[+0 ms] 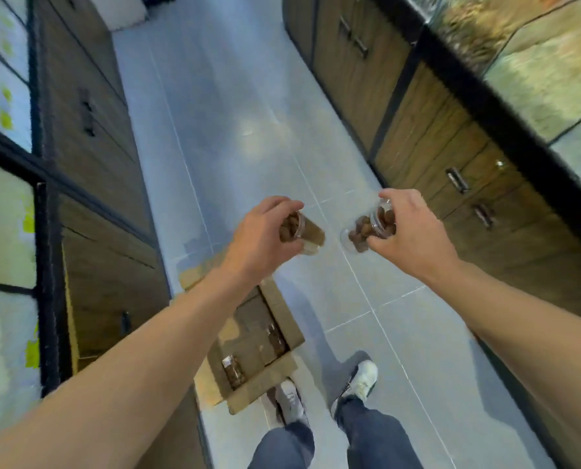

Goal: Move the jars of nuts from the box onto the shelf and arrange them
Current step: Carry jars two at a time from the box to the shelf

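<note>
Your left hand [258, 238] grips one jar of nuts [304, 233], fingers curled round it; your right hand [407, 231] grips another jar [366, 230]. Neither is shelved yet, and at least two jars [235, 368] remain in the cardboard box [258, 394].

Four jars of nuts show: one in the left hand [260, 236], a jar [307, 233]; one in the right hand [409, 231], a second jar [366, 230]; two more [234, 371] [276, 340] lie in the one cardboard box [262, 390]. Two shoes [363, 379] stand on the floor.
</note>
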A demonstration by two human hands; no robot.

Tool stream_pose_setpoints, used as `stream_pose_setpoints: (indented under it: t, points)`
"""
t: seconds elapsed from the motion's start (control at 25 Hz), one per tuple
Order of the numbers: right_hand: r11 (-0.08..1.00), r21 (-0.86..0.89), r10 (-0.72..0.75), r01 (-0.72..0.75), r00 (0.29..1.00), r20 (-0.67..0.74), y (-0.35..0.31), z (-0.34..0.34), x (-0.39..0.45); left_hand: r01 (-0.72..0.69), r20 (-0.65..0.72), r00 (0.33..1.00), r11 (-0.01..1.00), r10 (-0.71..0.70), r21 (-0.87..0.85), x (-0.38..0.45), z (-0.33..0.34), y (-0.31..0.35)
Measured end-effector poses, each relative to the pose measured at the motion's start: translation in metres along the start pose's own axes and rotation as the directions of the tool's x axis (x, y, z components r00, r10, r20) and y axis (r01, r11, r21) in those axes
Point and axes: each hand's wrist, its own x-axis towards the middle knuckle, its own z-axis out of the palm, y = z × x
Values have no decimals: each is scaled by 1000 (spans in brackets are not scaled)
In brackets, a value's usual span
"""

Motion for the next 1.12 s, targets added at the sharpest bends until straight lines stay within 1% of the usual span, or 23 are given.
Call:
stream_pose_setpoints:
  t: [0.12, 0.24, 0.36, 0.44, 0.52, 0.68, 0.88, 1.12]
  points:
    - [998, -47, 45, -50, 993, -108, 33, -78, -11, -157, 43, 987, 988, 156, 13, 51, 5, 77]
    - [989, -65, 110, -129, 964, -243, 80, -152, -20, -318, 44, 947, 948, 317, 22, 102, 22, 164]
    - [984, -74, 133, -162, 945, -298, 125, -216, -23, -395, 44, 918, 918, 394, 31, 143, 40, 240]
    - [982, -84, 130, -170, 927, -352, 161, -258, -27, -467, 49, 884, 884, 465, 35, 168, 60, 291]
    - [976, -89, 149, -200, 904, -401, 198, -294, -33, -503, 43, 864, 864, 502, 33, 191, 84, 341]
    - [959, -93, 198, -267, 868, -455, 256, -352, -41, -522, 40, 852, 852, 521, 21, 224, 131, 427]
    - [910, -85, 309, -406, 800, -515, 328, -414, -40, -612, 53, 790, 791, 611, 2, 269, 187, 523]
    - [843, -51, 406, -535, 696, -593, 410, -479, -5, -720, 101, 688, 693, 718, -23, 347, 251, 614]
